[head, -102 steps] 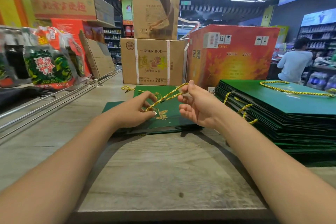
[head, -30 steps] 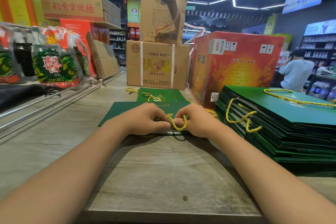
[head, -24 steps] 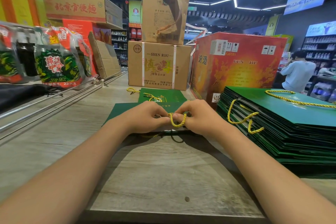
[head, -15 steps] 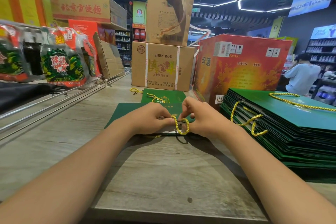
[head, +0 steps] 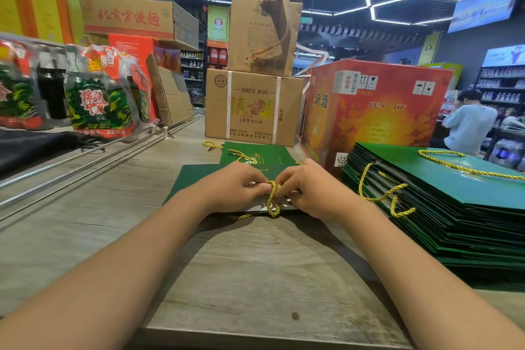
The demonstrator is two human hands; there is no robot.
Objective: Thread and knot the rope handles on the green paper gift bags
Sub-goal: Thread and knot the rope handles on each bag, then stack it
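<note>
On a wood-grain counter (head: 85,221) in a shop, packaged goods in green and red wrappers (head: 96,105) stand along the far left behind metal rails. From the lower left corner the person's left forearm reaches diagonally inward, its hand (head: 233,187) resting knuckles-up on a flat green paper gift bag (head: 190,182) at the centre of the counter, fingers curled and pinching a yellow rope handle (head: 273,199) at the bag's near edge. The rope loops down between the two hands and over the bag's edge (whether a knot has formed in it cannot be told). A second green bag (head: 264,153) with its own yellow cord lies just beyond, in front of two stacked brown cartons (head: 255,108). The right hand (head: 315,187) mirrors the left, its forearm entering from the lower right, fingertips bunched and pinching the same rope so that the two hands nearly touch. Behind it stands a red carton (head: 375,111). Farther right, a tall stack of green bags (head: 454,207) with yellow handles fills the counter's edge, and a person in a light blue shirt (head: 468,125) stands in the background.
</note>
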